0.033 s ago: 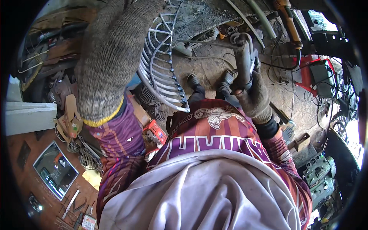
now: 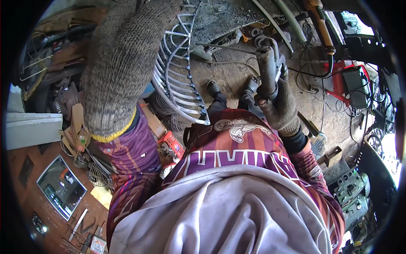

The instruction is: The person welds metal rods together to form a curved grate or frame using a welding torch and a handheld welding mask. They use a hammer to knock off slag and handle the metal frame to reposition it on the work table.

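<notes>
My right hand (image 2: 282, 108), in a grey-brown knitted glove, is closed around a grey welding electrode holder (image 2: 267, 70). From its head a thin welding rod (image 2: 226, 48) points left toward a curved, ribbed metal frame (image 2: 179, 80). Dark marks dot the joints where the bars meet the frame's right-hand rod. My left hand (image 2: 127, 63), in a similar glove with a yellow cuff, reaches up on the left, beside the frame. Its fingers lie at or beyond the top edge, so their grip is hidden. The rod tip appears close to the frame; contact cannot be made out.
An orange-and-black power tool (image 2: 319, 27) lies at the upper right, its cable running down. Beyond it stands a red plastic stool (image 2: 338, 86) with a dark box on it. Wire coils (image 2: 165, 106) and a red box (image 2: 171, 148) are at left. Cables cross the floor.
</notes>
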Available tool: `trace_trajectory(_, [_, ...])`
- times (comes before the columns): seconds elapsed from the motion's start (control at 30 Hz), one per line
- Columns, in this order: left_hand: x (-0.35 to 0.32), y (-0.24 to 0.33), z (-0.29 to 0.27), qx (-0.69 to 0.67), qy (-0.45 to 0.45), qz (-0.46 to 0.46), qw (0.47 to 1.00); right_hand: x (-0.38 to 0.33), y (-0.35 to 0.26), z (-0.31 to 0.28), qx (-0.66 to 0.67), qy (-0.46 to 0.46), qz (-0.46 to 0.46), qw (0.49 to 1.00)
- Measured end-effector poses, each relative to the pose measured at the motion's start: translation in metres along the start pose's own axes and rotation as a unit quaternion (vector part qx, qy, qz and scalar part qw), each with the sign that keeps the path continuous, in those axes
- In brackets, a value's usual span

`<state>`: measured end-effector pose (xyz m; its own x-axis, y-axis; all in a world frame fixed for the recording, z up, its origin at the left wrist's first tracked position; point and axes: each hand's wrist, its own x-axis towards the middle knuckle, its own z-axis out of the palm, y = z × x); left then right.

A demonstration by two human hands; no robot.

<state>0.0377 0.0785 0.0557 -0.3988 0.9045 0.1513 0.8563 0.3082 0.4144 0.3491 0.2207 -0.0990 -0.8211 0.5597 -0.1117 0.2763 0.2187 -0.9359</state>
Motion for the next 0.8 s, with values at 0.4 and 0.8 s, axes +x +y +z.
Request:
trace_trajectory(0.4, [-0.014,0.040,0.026,-0.221,0.210,-0.119,0.945,0.008,-0.008,0.017,-0.136,0.016,-0.073,0.988])
trace_trajectory(0.8, [-0.018,-0.009,-0.013,0.200,-0.002,0.113,0.973,0.007,-0.015,0.012,-0.144,-0.028,-0.045,0.988])
